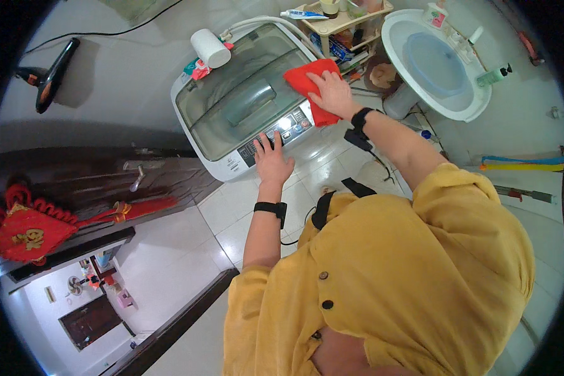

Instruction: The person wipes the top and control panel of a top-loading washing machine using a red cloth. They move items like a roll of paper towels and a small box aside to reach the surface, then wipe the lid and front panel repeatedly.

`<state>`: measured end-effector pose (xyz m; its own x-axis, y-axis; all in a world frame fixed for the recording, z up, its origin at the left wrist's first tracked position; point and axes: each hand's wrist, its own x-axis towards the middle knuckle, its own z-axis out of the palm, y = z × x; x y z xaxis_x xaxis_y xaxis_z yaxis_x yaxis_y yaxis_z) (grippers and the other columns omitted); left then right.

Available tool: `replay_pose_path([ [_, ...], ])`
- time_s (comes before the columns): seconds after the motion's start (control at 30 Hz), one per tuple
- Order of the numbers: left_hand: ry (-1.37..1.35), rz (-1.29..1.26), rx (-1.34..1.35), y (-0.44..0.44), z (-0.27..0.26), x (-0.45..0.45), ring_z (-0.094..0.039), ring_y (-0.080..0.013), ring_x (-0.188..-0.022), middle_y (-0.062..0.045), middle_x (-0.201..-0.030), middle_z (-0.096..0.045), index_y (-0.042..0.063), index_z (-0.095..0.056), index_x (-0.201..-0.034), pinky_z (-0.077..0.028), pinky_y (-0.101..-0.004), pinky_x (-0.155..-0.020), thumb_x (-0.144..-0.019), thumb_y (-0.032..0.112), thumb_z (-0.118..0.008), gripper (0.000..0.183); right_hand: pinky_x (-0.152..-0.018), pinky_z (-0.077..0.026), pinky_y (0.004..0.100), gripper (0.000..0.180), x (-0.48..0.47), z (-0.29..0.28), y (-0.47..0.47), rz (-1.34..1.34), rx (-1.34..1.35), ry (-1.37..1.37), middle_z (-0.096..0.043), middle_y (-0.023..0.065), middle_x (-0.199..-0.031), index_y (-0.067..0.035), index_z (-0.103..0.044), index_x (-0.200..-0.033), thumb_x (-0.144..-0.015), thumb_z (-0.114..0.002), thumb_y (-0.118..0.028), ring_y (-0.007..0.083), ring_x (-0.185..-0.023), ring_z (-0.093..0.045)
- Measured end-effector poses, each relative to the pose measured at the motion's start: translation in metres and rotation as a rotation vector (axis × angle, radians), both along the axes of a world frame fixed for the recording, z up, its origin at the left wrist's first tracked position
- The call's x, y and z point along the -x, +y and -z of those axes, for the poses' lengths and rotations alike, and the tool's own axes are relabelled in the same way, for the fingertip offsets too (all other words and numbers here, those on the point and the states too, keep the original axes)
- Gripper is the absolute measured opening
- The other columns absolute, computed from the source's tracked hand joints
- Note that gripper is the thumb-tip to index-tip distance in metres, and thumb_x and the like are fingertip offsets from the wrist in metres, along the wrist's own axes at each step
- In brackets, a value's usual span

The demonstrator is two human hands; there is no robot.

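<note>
A top-loading washing machine [181,124] stands before me with its see-through lid [249,103] down. My right hand [331,91] presses a red cloth [305,75] onto the machine's right edge, and part of the cloth hangs over the front. The fingertips of my left hand [271,160] rest on the control panel [286,129] along the machine's front. Nothing is held in that hand, and its fingers are spread. On the back left of the machine, a white paper roll [210,48] lies beside a coloured packet [197,69].
Right of the machine is a cream shelf rack [329,28] bearing a toothpaste tube [303,15]. Beyond it hangs a white washbasin [474,101] with a soap bottle [436,15] on its rim. A hair dryer [54,77] is on the left wall, above a dark door [169,181].
</note>
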<state>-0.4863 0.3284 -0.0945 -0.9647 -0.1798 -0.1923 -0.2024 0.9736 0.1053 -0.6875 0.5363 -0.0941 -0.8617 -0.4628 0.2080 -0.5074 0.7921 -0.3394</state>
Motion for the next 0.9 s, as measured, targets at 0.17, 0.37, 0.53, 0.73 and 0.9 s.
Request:
replay_pose_path([
  [0.17,0.007,-0.013,0.010,0.001,0.000,0.005,-0.028,-0.0551,-0.152,-0.029,-0.168,-0.024,0.016,-0.034,-0.163,-0.040,-0.0607,-0.116,-0.082,0.040,-0.079,0.096,-0.105,-0.038,0.0668,0.057,0.010,-0.007,-0.047,-0.132,-0.058,0.100,-0.047,0.0133,-0.155,-0.028,-0.060,-0.144,-0.089,-0.070,-0.040,0.0369,-0.136,-0.048],
  [0.37,0.070,0.011,0.015,0.000,0.004,0.003,-0.034,-0.0564,-0.148,-0.031,-0.165,-0.029,0.016,-0.038,-0.162,-0.043,-0.0593,-0.113,-0.081,0.039,-0.079,0.094,-0.118,-0.029,0.0663,0.066,-0.033,-0.005,-0.084,-0.565,-0.180,0.113,-0.037,0.0092,-0.167,-0.032,-0.047,-0.157,-0.095,-0.066,-0.044,0.0371,-0.153,-0.033],
  [0.53,0.109,0.018,-0.042,-0.002,0.005,-0.003,-0.030,-0.0566,-0.150,-0.031,-0.166,-0.027,0.016,-0.036,-0.163,-0.040,-0.0618,-0.115,-0.081,0.031,-0.077,0.093,-0.110,-0.028,0.0801,0.070,0.021,-0.003,-0.059,-0.306,-0.237,0.135,-0.028,0.0108,-0.171,-0.035,-0.033,-0.164,-0.101,-0.052,-0.060,0.0387,-0.155,-0.028],
  [0.73,0.076,0.006,0.043,0.001,0.007,-0.003,-0.028,-0.0557,-0.151,-0.029,-0.167,-0.026,0.018,-0.031,-0.165,-0.040,-0.0596,-0.116,-0.082,0.031,-0.076,0.095,-0.110,-0.023,0.0851,0.077,0.058,-0.001,-0.069,0.019,-0.187,-0.059,-0.022,0.0146,-0.173,-0.035,-0.030,-0.165,-0.099,-0.045,-0.072,0.0434,-0.158,-0.020],
  [0.9,0.049,-0.019,0.056,0.005,0.007,0.001,-0.028,-0.0548,-0.152,-0.029,-0.167,-0.026,0.019,-0.032,-0.164,-0.040,-0.0600,-0.116,-0.081,0.033,-0.078,0.097,-0.111,-0.018,0.0848,0.082,-0.015,0.012,-0.050,-0.383,-0.160,0.142,-0.023,0.0172,-0.172,-0.035,-0.037,-0.163,-0.092,-0.059,-0.070,0.0442,-0.158,-0.019],
])
